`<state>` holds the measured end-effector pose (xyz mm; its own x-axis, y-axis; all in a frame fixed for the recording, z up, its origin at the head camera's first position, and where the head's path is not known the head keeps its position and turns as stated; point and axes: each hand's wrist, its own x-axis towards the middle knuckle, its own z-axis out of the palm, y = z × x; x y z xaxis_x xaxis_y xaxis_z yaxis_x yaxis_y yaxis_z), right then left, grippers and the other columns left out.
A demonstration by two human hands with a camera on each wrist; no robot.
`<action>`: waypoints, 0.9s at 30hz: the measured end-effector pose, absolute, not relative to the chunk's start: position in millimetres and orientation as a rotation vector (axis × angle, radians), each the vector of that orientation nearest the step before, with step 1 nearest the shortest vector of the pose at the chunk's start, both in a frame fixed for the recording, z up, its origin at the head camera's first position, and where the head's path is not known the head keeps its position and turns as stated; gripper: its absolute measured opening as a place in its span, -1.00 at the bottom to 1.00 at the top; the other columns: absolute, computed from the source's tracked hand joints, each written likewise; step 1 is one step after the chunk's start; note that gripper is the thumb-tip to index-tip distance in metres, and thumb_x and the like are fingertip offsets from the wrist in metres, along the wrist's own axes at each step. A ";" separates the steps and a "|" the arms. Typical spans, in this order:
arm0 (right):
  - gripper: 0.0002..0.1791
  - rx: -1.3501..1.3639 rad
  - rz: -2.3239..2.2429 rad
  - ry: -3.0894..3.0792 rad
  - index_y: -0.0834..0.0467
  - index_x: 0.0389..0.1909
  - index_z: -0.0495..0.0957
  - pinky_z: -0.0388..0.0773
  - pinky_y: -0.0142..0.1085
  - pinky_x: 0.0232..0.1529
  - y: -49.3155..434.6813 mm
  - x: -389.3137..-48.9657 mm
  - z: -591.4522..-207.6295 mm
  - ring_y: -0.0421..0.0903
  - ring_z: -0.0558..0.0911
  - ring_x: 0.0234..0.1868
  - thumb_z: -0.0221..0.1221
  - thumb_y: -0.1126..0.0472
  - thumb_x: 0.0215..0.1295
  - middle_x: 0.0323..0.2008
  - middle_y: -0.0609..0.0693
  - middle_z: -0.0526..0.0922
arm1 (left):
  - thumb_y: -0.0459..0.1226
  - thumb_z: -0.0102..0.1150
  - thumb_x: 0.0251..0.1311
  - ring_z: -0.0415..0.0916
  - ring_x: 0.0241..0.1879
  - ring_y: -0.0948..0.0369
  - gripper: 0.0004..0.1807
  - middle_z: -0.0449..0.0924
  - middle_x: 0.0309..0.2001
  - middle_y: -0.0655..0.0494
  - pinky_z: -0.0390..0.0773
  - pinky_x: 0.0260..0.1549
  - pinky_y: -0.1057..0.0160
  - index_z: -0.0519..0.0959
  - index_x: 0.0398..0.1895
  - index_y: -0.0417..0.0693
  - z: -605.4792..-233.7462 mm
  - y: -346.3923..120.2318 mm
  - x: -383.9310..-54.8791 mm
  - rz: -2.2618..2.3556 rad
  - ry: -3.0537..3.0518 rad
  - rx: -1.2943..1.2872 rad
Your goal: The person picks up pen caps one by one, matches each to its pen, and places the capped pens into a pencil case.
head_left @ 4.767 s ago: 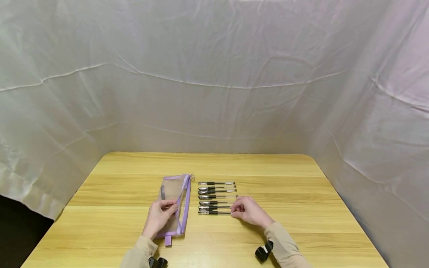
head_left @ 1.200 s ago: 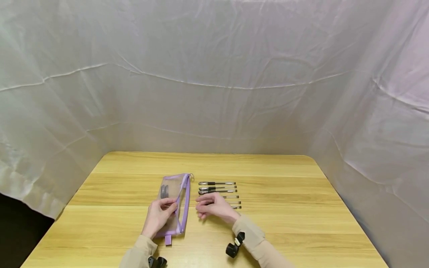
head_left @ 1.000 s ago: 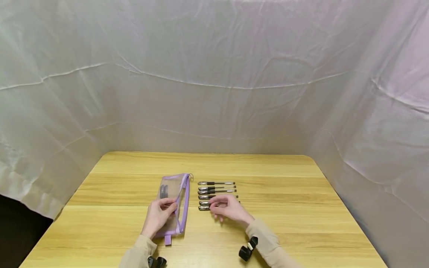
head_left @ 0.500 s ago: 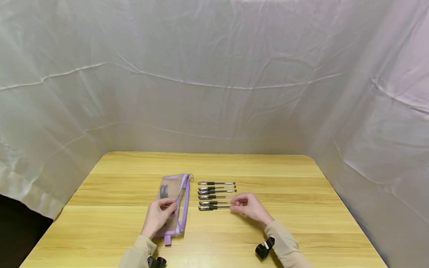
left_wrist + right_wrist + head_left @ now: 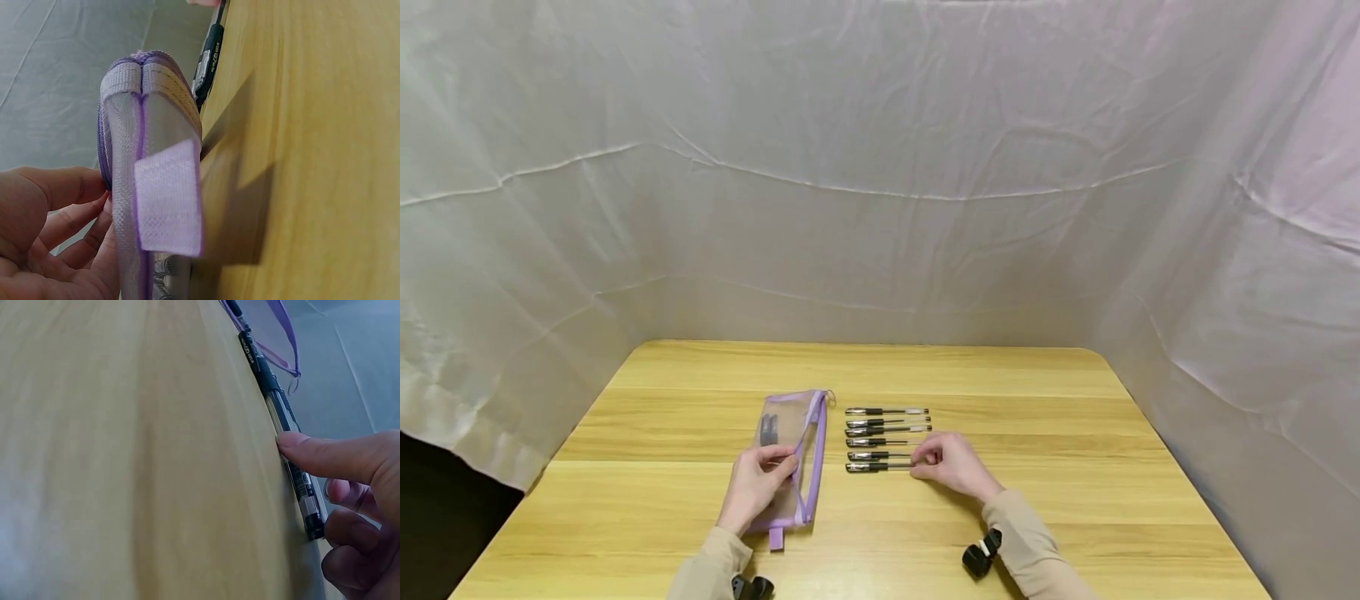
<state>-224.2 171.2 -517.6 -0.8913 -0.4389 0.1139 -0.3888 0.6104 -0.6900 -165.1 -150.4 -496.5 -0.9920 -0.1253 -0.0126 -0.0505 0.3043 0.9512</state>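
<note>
My left hand [image 5: 758, 483] pinches the opening edge of a purple-trimmed mesh zip pouch [image 5: 778, 408], which lies at the left with its zip side gaping to the right. Two dark pen grips [image 5: 769, 429] show through the mesh. Right of the pouch, several black gel pens [image 5: 887, 431] lie in a row, caps to the left. My right hand [image 5: 955, 467] is at the right end of the nearest gel pen [image 5: 868, 467]. In the right wrist view its thumb [image 5: 312, 450] lies against that pen, other fingers curled on the far side.
The wooden table [image 5: 1037, 517] extends around the pouch and pens. Pale cloth [image 5: 880, 275] hangs behind it and at both sides. A small cord loop [image 5: 830, 397] sits at the pouch's far corner, and a purple tab [image 5: 777, 539] sticks out at its near end.
The nearest pen of the row has gone, and a second dark grip shows inside the pouch. My right hand moved from near the pouch rightward to the pens' ends. The left hand stayed put.
</note>
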 end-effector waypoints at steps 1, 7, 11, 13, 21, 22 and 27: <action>-0.86 -0.716 -1.133 2.779 0.04 -0.34 0.74 0.35 -0.46 -0.33 170.3 -224.5 -517.3 -0.33 0.38 -0.46 0.47 0.19 0.06 -0.53 -0.21 0.48 | -0.44 0.25 0.25 0.61 -0.39 0.21 -0.74 0.73 -0.28 -0.20 0.71 -0.42 0.31 0.64 -0.05 -0.46 -496.7 -150.3 -165.1 -1.807 -2.486 0.169; -0.90 -0.739 -1.004 2.883 0.00 -0.41 0.75 0.29 -0.46 -0.34 166.7 -225.4 -516.9 -0.38 0.33 -0.50 0.47 0.17 0.06 -0.58 -0.28 0.42 | -0.44 0.25 0.25 0.60 -0.41 0.22 -0.74 0.73 -0.29 -0.19 0.71 -0.42 0.31 0.65 -0.05 -0.45 -497.7 -150.2 -165.6 -1.804 -2.488 0.173; -0.94 -0.756 -0.972 2.903 0.01 -0.42 0.75 0.27 -0.45 -0.30 166.3 -225.1 -517.3 -0.38 0.33 -0.50 0.45 0.17 0.09 -0.58 -0.29 0.41 | -0.44 0.25 0.25 0.60 -0.41 0.23 -0.74 0.73 -0.28 -0.20 0.71 -0.42 0.31 0.65 -0.05 -0.45 -497.9 -150.2 -165.5 -1.804 -2.489 0.171; -0.95 -0.761 -0.971 2.904 0.01 -0.43 0.75 0.26 -0.44 -0.28 166.7 -224.3 -516.6 -0.38 0.33 -0.49 0.44 0.17 0.10 -0.58 -0.29 0.41 | -0.44 0.25 0.25 0.60 -0.41 0.23 -0.74 0.73 -0.28 -0.20 0.71 -0.42 0.31 0.65 -0.05 -0.45 -497.9 -150.1 -165.4 -1.804 -2.488 0.168; -0.96 -0.797 -0.952 2.894 -0.01 -0.41 0.74 0.27 -0.40 -0.22 168.8 -220.8 -513.4 -0.38 0.33 -0.46 0.42 0.17 0.12 -0.56 -0.29 0.41 | -0.44 0.26 0.24 0.59 -0.41 0.25 -0.75 0.73 -0.27 -0.21 0.71 -0.43 0.33 0.65 -0.05 -0.45 -497.7 -149.8 -164.9 -1.791 -2.493 0.159; -0.96 -0.787 -0.957 2.882 -0.01 -0.41 0.74 0.28 -0.41 -0.22 168.8 -220.5 -512.8 -0.38 0.34 -0.46 0.42 0.17 0.13 -0.56 -0.29 0.42 | -0.44 0.26 0.24 0.59 -0.41 0.26 -0.75 0.73 -0.27 -0.21 0.70 -0.43 0.33 0.65 -0.05 -0.45 -497.7 -149.8 -164.9 -1.789 -2.495 0.158; -0.95 -0.804 -0.971 2.837 -0.01 -0.38 0.73 0.29 -0.43 -0.23 171.3 -218.8 -510.6 -0.38 0.35 -0.43 0.40 0.18 0.14 -0.52 -0.27 0.47 | -0.44 0.26 0.24 0.59 -0.41 0.27 -0.75 0.74 -0.26 -0.21 0.70 -0.43 0.34 0.66 -0.05 -0.44 -498.3 -150.1 -165.4 -1.781 -2.497 0.151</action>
